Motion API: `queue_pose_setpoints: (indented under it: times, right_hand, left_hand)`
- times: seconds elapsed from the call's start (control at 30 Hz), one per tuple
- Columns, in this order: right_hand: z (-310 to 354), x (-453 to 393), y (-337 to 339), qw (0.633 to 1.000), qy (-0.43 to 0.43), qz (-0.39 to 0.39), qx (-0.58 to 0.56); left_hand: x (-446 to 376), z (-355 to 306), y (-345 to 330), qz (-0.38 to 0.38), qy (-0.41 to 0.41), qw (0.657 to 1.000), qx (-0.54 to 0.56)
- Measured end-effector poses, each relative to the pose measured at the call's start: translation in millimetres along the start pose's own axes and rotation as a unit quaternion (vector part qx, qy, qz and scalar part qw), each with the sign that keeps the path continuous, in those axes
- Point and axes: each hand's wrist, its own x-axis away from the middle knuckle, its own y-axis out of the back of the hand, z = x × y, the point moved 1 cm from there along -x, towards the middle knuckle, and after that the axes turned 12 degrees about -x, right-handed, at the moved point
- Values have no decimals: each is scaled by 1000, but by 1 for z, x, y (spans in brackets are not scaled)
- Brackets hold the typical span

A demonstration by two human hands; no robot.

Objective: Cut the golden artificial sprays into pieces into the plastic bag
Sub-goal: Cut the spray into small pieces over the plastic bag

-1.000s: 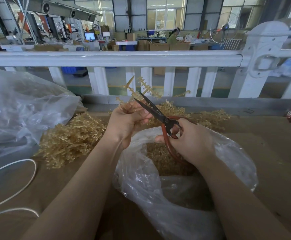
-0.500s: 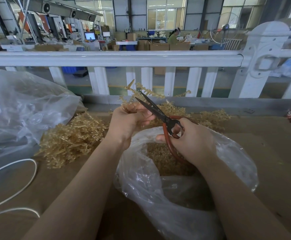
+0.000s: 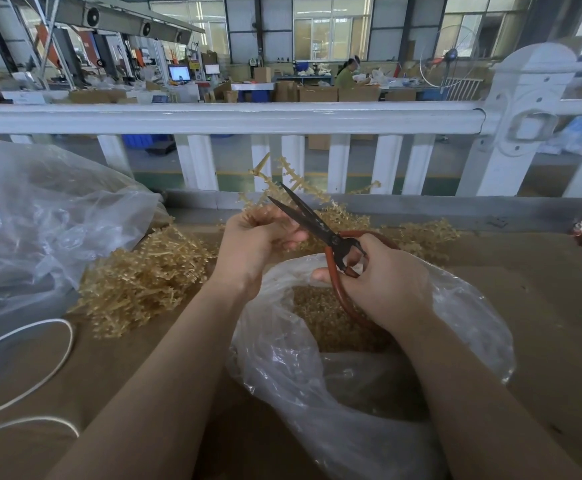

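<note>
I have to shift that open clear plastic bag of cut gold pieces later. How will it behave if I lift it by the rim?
The clear plastic bag is probably floppy: its thin film is crumpled and slumps on the brown table. It likely sags where the cut gold pieces pool. The load looks light, but the wide mouth might spill if tilted.

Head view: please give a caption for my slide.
Left hand holds a golden spray; right hand works open scissors above the plastic bag.

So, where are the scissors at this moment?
In the head view, the scissors are centre-frame in the right hand, above the plastic bag, blades open beside the left hand.
</note>
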Motion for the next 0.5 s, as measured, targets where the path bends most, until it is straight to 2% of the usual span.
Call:
queue_pose_setpoints:
  times: [0.23,0.5]
  right_hand:
    - [3,1,2,1000,2,-15,4]
    - [0,1,0,1000,4,-28,12]
  left_hand:
    - [-1,2,-1,24,-32,998,-52]
    - [0,2,-2,43,-46,996,-58]
